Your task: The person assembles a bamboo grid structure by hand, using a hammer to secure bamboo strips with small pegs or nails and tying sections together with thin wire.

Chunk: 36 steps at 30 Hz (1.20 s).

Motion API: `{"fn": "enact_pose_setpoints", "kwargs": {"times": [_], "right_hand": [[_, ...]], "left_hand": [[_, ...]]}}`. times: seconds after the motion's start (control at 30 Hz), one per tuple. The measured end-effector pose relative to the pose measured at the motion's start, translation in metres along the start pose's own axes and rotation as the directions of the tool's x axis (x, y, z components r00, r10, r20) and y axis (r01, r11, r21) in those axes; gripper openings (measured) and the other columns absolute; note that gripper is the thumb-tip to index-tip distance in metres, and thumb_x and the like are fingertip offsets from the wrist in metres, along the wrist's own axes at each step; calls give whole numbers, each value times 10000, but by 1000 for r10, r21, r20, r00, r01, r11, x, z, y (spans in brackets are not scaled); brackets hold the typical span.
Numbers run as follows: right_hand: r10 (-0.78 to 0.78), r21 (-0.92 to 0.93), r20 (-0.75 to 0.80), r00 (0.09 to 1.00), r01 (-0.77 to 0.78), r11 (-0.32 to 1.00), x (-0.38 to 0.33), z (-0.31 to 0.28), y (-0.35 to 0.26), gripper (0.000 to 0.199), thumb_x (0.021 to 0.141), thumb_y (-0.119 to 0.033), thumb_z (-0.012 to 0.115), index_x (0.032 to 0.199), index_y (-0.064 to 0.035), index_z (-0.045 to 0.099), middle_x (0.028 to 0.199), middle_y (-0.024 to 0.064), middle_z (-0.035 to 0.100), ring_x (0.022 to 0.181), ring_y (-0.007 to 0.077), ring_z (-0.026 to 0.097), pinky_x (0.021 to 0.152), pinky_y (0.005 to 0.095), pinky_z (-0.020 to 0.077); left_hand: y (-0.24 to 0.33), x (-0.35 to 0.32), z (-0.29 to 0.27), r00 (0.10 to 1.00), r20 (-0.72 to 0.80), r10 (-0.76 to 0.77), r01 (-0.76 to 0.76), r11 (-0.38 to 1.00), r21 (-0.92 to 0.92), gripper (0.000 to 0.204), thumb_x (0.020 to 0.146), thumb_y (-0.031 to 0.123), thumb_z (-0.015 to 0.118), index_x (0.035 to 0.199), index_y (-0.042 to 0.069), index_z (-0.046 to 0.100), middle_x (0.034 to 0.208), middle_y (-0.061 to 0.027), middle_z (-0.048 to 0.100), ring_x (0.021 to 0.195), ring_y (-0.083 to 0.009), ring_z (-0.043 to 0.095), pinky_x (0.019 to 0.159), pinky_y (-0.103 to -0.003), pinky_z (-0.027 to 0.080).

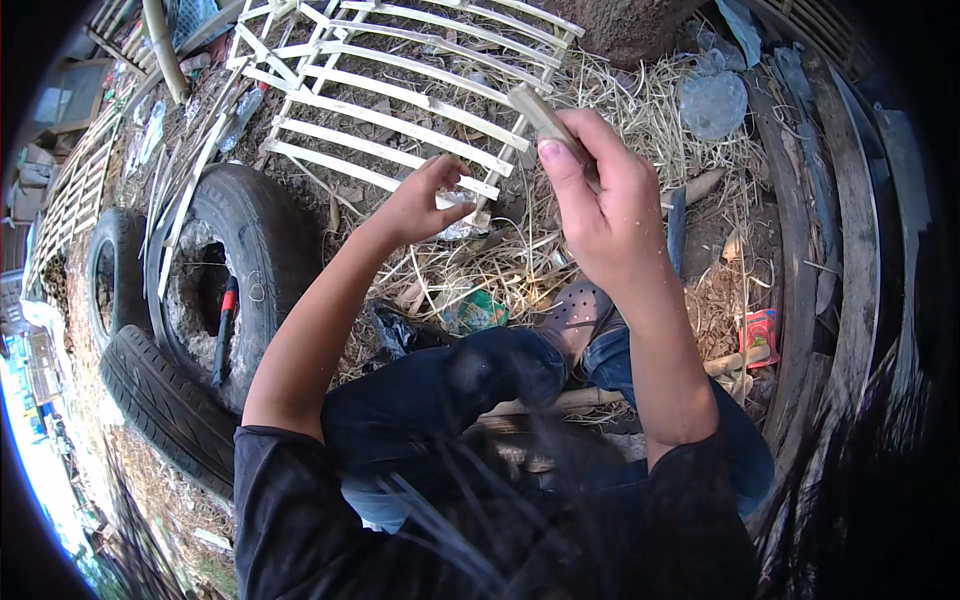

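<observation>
A lattice panel of pale bamboo slats (385,118) lies on the ground ahead of me. My left hand (430,200) is at its near right corner, fingers bent and thumb apart, beside the slat ends; nothing shows in its grasp. My right hand (610,195) is raised to the right of the panel, closed around a short, thick piece of wood (537,108). The upper end of that wood sticks out past the thumb and index finger; its lower part is hidden by the palm.
Old tyres (265,235) lie at my left, with a red-and-black-handled tool (225,320) resting in one. Bamboo shavings (640,105) cover the ground. Long timber planks (855,250) run along the right. A red packet (760,338) is near my right knee. A tree trunk base (625,25) stands behind.
</observation>
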State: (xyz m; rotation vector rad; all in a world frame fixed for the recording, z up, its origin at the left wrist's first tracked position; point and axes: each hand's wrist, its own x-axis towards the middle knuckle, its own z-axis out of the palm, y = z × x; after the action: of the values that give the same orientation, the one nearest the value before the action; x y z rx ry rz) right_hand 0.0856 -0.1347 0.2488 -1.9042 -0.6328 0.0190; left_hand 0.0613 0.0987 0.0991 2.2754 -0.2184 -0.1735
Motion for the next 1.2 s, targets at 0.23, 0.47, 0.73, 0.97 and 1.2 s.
{"fn": "enact_pose_setpoints", "kwargs": {"times": [0.23,0.47,0.73,0.97,1.2], "right_hand": [[-253,414,-150,956,293,862,17,-26,-96,166,935,-166,525,935,-5,565,774,60,611,698,88,585,645,206,491],[-151,668,-361,920,368,647,-6,-41,-123,170,929,-169,532,954,-5,568,804,71,622,754,151,626,719,263,525],[302,632,-14,953,-225,742,-44,-29,-6,244,886,-209,611,1007,0,646,788,47,630,658,104,582,640,255,502],[542,454,418,729,-684,571,-75,96,114,252,905,-233,565,972,8,595,735,55,609,587,91,564,476,234,462],[694,527,356,625,-748,403,-122,153,176,307,898,-209,572,1097,21,533,777,69,599,572,110,568,476,243,480]], "left_hand": [[172,-32,-52,961,-136,240,-275,870,-408,492,865,320,612,1230,13,487,1095,-156,585,1068,-232,529,956,-354,392],[222,-53,-37,970,-228,86,-185,871,-456,253,908,254,582,947,5,567,617,-6,496,596,-72,459,543,-256,395],[162,-83,-57,989,31,-144,144,989,10,551,977,430,387,664,-8,505,563,22,410,551,-83,361,497,-281,330],[11,-139,24,882,143,-448,470,841,-268,506,984,418,375,630,68,465,567,48,384,520,-65,345,474,-253,313],[-54,-150,110,808,48,-588,583,783,-219,511,973,384,406,641,13,520,549,-8,452,519,-97,425,475,-295,353]]}}
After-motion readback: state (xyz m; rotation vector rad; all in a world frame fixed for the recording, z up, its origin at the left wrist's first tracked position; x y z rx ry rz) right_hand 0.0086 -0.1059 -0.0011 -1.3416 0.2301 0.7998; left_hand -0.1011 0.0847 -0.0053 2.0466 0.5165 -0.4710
